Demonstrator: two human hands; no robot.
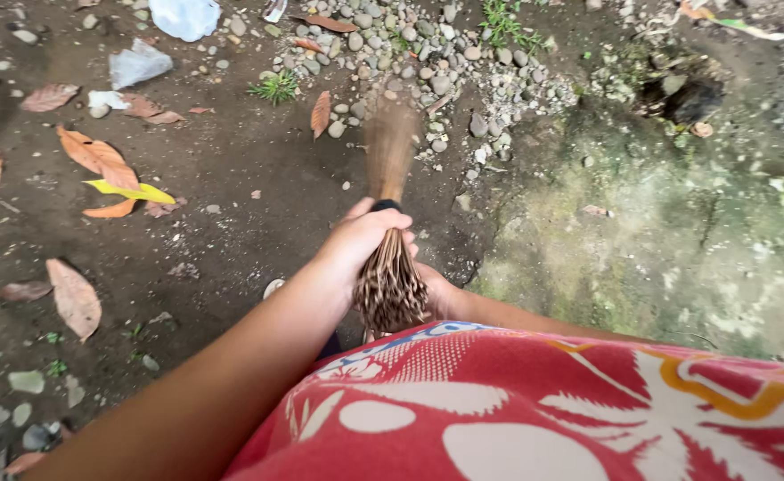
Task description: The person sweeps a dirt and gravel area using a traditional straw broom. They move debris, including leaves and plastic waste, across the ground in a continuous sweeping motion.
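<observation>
A stick broom made of thin brown ribs points away from me over dark soil, its far end blurred near the pebbles. Its cut butt end fans out toward my body. My left hand wraps around the bundle just below a black binding band. My right hand grips the bundle lower down, mostly hidden behind the butt end. Red patterned cloth fills the bottom of the head view.
Dry orange and brown leaves and one yellow leaf lie on the soil at left. Grey pebbles spread at the top. White plastic scraps lie at upper left. A mossy concrete slab lies at right.
</observation>
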